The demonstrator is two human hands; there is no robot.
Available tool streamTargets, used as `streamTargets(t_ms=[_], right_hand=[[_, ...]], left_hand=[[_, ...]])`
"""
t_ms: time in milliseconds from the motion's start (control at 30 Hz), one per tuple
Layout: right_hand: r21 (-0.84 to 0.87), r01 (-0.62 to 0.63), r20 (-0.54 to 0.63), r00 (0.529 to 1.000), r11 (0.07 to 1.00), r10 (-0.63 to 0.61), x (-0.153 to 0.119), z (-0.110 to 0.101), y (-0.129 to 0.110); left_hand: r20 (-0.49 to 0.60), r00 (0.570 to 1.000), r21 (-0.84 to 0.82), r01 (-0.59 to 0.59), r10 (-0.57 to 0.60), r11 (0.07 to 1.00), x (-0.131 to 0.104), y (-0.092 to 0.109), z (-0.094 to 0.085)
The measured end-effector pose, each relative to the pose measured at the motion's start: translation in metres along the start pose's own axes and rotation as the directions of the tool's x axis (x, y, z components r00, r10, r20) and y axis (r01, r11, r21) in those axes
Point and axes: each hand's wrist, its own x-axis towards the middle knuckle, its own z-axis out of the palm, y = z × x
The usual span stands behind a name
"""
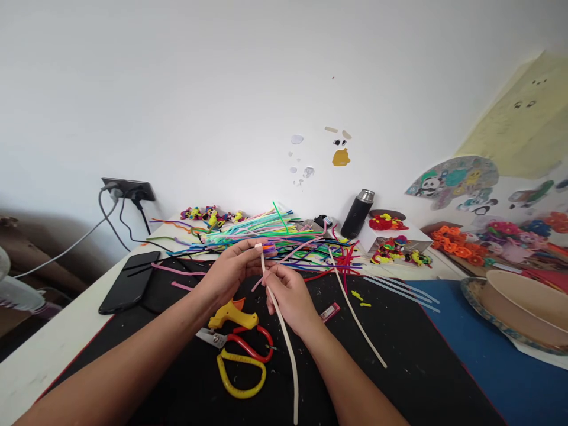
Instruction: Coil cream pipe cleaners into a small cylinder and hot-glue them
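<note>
A long cream pipe cleaner (286,343) runs between my hands, its free end hanging down toward the front of the black mat (186,378). My left hand (233,267) is closed in a pinch at its top end, together with a small purple fuzzy piece (270,249). Lower along the same stem, my right hand (289,293) grips it between thumb and fingers. Beneath my hands lie scissors (242,367) with one red and one yellow handle. Beside them is a yellow tool (234,316) with an orange part, partly hidden by the pipe cleaner and my arm.
Behind my hands spreads a heap of coloured pipe cleaners (248,228). Another cream pipe cleaner (361,319) lies right, near a small pink-and-white packet (329,312). A phone (128,284) rests left; a black bottle (357,214) stands by a white box (417,238). A basket (488,313) sits far right.
</note>
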Motion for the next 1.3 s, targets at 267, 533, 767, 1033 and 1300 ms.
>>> streamTargets(t_ms=[267,533,767,1033,1300], right_hand=[[-0.009,-0.008,0.011,1.0,1.0,0.008,0.0008,-0.0013,0.002],[-0.021,-0.002,0.014,1.0,1.0,0.002,0.0022,-0.0026,0.0042],[-0.068,0.041,-0.009,0.999,0.997,-0.042,0.003,-0.0057,0.0045],[-0.179,0.098,-0.011,0.995,0.979,-0.102,0.0021,-0.0081,0.0079],[-0.234,0.116,-0.019,0.992,0.965,-0.124,0.0005,-0.0099,0.0074]], left_hand=[[-0.042,0.999,-0.016,0.034,-0.035,0.999,0.0007,-0.0009,0.001],[-0.052,0.997,-0.018,0.05,-0.051,0.999,0.0009,0.0007,-0.0008],[-0.055,0.996,-0.048,0.063,-0.066,0.997,-0.0015,0.0058,0.0029],[-0.053,0.996,-0.066,0.072,-0.075,0.995,-0.0035,0.0058,0.0045],[-0.062,0.993,-0.02,0.103,-0.104,0.994,-0.0036,0.0068,0.0068]])
